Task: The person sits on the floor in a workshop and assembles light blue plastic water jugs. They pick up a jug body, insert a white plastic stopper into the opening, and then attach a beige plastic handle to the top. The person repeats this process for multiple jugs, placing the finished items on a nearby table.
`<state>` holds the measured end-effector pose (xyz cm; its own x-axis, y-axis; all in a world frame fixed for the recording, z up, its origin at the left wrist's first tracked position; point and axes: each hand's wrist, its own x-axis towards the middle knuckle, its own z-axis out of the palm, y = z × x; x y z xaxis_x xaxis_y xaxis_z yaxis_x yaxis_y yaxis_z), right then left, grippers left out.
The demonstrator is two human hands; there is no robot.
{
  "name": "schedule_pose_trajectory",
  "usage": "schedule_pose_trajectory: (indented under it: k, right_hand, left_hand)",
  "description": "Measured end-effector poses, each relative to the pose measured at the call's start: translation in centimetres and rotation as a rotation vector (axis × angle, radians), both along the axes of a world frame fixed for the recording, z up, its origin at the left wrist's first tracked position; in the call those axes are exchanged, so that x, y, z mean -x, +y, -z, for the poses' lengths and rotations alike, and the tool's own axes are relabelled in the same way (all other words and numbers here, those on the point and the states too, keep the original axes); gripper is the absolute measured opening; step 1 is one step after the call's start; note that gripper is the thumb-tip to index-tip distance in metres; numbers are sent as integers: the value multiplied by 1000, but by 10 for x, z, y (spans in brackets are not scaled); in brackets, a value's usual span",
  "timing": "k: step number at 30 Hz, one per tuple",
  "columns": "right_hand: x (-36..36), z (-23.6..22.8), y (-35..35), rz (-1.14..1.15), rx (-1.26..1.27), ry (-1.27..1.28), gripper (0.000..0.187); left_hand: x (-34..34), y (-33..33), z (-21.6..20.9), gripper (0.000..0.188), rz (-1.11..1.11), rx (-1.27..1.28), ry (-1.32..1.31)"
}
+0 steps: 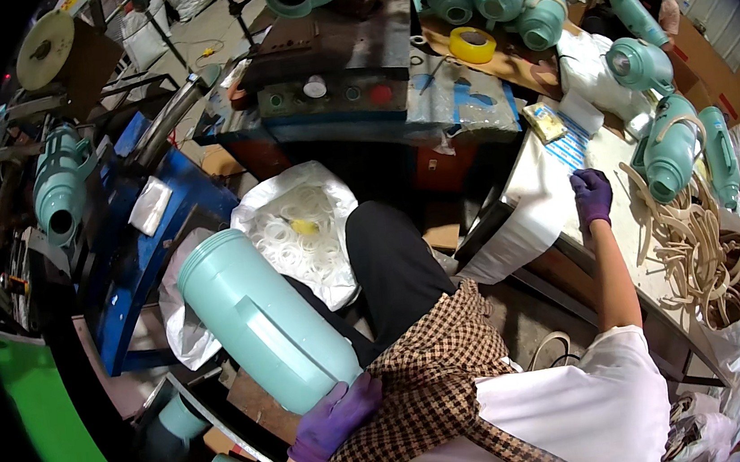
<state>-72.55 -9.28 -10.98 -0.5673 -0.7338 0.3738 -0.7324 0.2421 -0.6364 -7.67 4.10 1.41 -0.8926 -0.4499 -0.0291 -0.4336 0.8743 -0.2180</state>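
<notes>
A large pale teal thermos jug body (262, 319) with a moulded side handle lies tilted across my lap, its ribbed rim toward the upper left. My left hand (336, 422), in a purple glove, is closed round the lower end of the jug body near my checked apron. My right hand (594, 197), also gloved in purple, is at the edge of the white-covered table on the right. Its fingers are curled in, and whatever they may hold is hidden. Beyond the jug's rim stands a white sack (293, 205) with several translucent rings.
On the right table are finished-looking teal jugs (670, 150), a bag of beige strap handles (708, 276) and a yellow packet (544, 122). A machine with a red button (381, 94) stands ahead. Yellow tape (472, 44) lies near more jugs. A blue metal frame (159, 244) is at left.
</notes>
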Motion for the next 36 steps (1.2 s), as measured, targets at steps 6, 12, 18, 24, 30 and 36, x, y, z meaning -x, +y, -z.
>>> schedule_pose_trajectory:
  k: [6, 12, 18, 24, 30, 36]
  right_hand:
    - [68, 48, -2, -46, 255, -208, 37]
    - [40, 25, -11, 35, -23, -22, 15]
    - [20, 18, -2, -59, 54, 82, 14]
    - [51, 40, -2, -11, 20, -145, 40]
    - [-1, 3, -7, 70, 67, -61, 20]
    - [-7, -5, 9, 31, 27, 5, 20]
  left_hand:
    - [-16, -1, 42, 61, 310, 762, -491]
    - [-15, -1, 20, 42, 97, 184, 64]
    - [-18, 13, 43, 40, 56, -80, 198]
    - [-26, 19, 72, 46, 185, 481, -181]
    - [-27, 12, 56, 54, 52, 77, 71]
    - [-22, 9, 33, 44, -92, -261, 353]
